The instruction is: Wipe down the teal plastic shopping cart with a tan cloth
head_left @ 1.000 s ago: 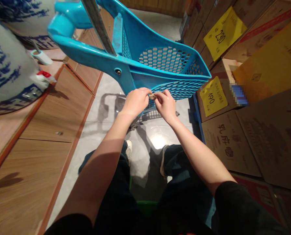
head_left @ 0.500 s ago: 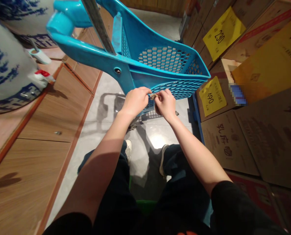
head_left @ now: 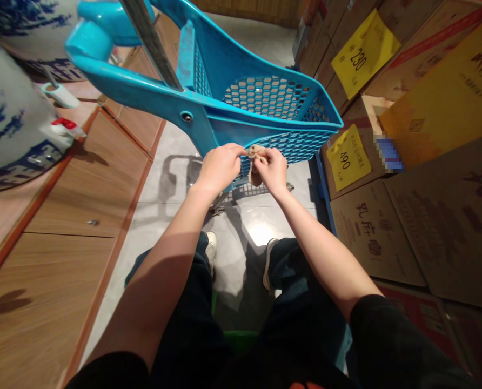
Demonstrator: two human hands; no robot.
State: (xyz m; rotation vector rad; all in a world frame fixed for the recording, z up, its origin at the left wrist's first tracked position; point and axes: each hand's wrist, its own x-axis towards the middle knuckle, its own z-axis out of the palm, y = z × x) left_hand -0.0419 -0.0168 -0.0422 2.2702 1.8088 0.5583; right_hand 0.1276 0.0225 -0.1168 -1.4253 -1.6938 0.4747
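In front of the blue shopping cart (head_left: pixel 208 108), both hands meet at a small tan fabric thing (head_left: pixel 255 178), soft-looking, with a narrower upper end and a darker lower part hanging down. Whether it is a pouch or a little plush I cannot tell. My right hand (head_left: pixel 274 168) pinches it from the right side between thumb and fingers. On the opposite side my left hand (head_left: pixel 221 168) has its fingers drawn together, their tips at the upper end of the thing. The exact grip of the left fingers is partly hidden behind that hand.
Stacked cardboard boxes (head_left: pixel 370 232) with yellow price signs (head_left: pixel 348 156) line the right. To the left runs a wooden cabinet (head_left: pixel 74 200) bearing large blue-and-white jars (head_left: pixel 14 119); one has a red-handled tap (head_left: pixel 66 124). My shoes stand on the grey tiled floor (head_left: pixel 155 189).
The tan thing now shows more between my hands, its upper end turned up into view. My right fingers have shifted on it. The whole view has slid slightly.
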